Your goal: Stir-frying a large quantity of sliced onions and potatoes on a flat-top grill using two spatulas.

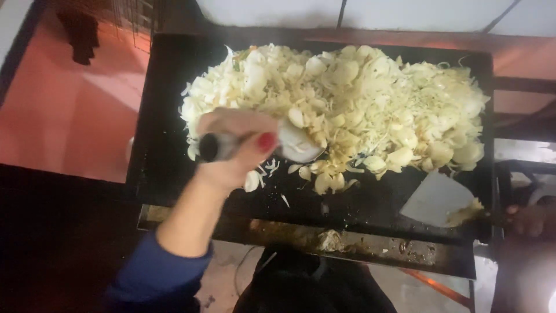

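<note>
A large heap of chopped pale onion and cabbage (353, 98) covers the far half of a black flat griddle (165, 116). My left hand (231, 148), in a blue sleeve with a red-painted thumbnail, grips the dark handle of a spatula (209, 146); its blade is pushed into the near left side of the heap. At the right edge my right hand (524, 219), dim and partly cut off, holds a second spatula whose wide metal blade (435, 198) lies flat on the griddle with a few scraps at its corner.
A greasy trough (324, 240) with burnt bits runs along the griddle's near edge. Loose vegetable pieces (324, 181) lie in front of the heap. Red floor (63, 110) is to the left, a dark metal frame (521, 87) to the right.
</note>
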